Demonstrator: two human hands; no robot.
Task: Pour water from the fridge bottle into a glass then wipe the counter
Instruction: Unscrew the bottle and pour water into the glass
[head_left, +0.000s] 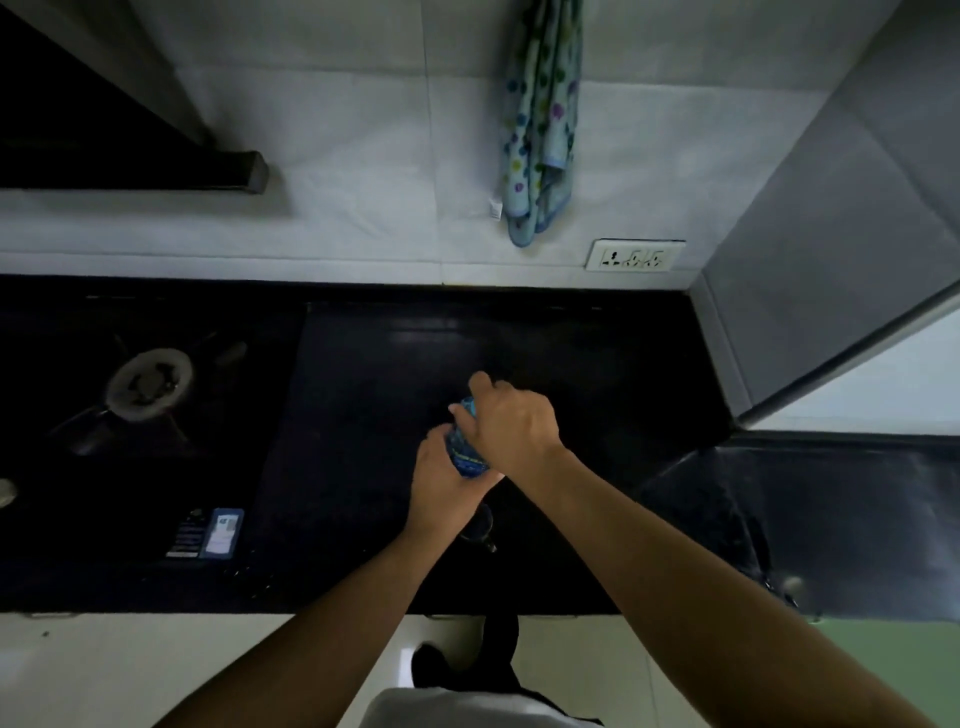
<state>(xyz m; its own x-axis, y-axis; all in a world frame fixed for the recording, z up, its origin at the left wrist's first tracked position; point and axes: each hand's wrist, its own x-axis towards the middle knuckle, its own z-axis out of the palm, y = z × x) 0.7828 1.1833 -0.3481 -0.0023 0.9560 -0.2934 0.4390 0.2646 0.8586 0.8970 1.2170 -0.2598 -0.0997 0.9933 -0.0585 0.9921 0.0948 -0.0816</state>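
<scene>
Black stone counter (363, 364) fills the middle of the view, dim and glossy, with pale floor and a dark foot at the near edge below it. Nearest on the counter, a dark rounded shape that looks like the glass (480, 525) stands just on the person's side of the hands, half hidden under the left wrist; its rim and any water level cannot be made out. Directly beyond it, the left hand (441, 483) is wrapped round the body of the blue bottle (465, 457), and the right hand (511, 426) is curled over the bottle's top, covering the cap, so whether the cap is on or off cannot be told. The bottle appears close to upright, its long axis seen nearly end-on, the top leaning slightly toward the wall. Judging from this, opening comes first, and the pour would then tip back toward the person, since the glass lies on the near side, closest to the left hand. Farther left sit a small packet (221, 532) and a gas burner (148, 384). On the tiled wall hang a spotted towel (540, 130) and a socket plate (634, 255).
</scene>
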